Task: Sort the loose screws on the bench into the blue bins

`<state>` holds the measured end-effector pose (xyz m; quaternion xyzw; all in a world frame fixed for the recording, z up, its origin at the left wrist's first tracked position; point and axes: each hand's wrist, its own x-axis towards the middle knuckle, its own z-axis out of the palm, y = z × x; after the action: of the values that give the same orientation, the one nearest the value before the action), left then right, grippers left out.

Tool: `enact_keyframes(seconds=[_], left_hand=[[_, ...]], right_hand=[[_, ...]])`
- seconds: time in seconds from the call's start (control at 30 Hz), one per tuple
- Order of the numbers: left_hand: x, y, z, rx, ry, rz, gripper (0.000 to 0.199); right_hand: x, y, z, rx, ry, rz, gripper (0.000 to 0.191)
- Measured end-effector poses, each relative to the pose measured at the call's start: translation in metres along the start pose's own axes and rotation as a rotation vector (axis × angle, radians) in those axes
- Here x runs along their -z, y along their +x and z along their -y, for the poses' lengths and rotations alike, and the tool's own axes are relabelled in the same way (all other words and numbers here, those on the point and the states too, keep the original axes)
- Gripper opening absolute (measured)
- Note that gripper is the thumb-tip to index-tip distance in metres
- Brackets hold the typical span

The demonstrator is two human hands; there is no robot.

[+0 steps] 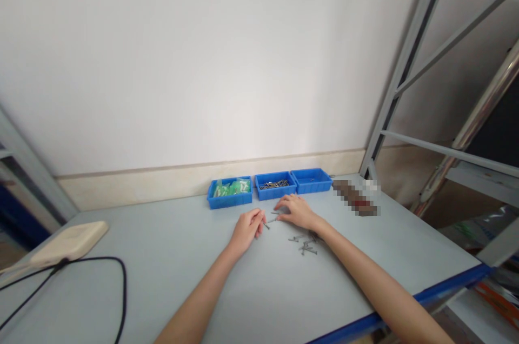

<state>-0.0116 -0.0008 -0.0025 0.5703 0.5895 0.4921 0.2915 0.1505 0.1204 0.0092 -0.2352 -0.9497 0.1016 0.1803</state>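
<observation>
My left hand [246, 229] is closed, fingers together, above the grey table [170, 257]. A screw [266, 226] pokes out from its fingertips. To its right, my right hand [298, 211] arches low over the table with its thumb and fingers apart. Another thin screw [272, 220] lies by that thumb; whether they touch I cannot tell. Under the curved fingers is one more screw [275, 213]. A loose pile of several screws [307, 248] lies on the table, partly hidden by my right wrist.
Three blue bins stand along the wall: one with green-and-white packets [232, 188], one with many small screws [274, 184], and the right bin [311, 189] with hardly anything visible. A blurred-out brown item [354, 198] lies right. At left are a cream box [71, 241] and black cable [124, 279].
</observation>
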Motion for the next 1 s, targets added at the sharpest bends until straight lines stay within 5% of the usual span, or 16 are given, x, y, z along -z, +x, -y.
enact_keyframes(seconds=[0.2, 0.5, 0.73, 1.0], left_hand=[[0.0, -0.001, -0.002, 0.004, 0.044, 0.011, 0.037], [-0.004, -0.004, -0.001, -0.006, 0.103, 0.026, 0.029], [-0.007, -0.006, -0.013, -0.037, -0.01, 0.034, 0.03], [-0.006, -0.004, -0.011, -0.033, 0.014, 0.0, 0.032]], right_hand=[[-0.014, -0.001, 0.004, -0.094, 0.062, -0.095, 0.006], [0.002, -0.009, 0.022, -0.011, 0.398, -0.138, 0.012], [0.008, -0.012, 0.033, 0.017, 0.427, -0.144, 0.015], [0.004, -0.013, 0.026, -0.01, 0.503, 0.039, 0.029]])
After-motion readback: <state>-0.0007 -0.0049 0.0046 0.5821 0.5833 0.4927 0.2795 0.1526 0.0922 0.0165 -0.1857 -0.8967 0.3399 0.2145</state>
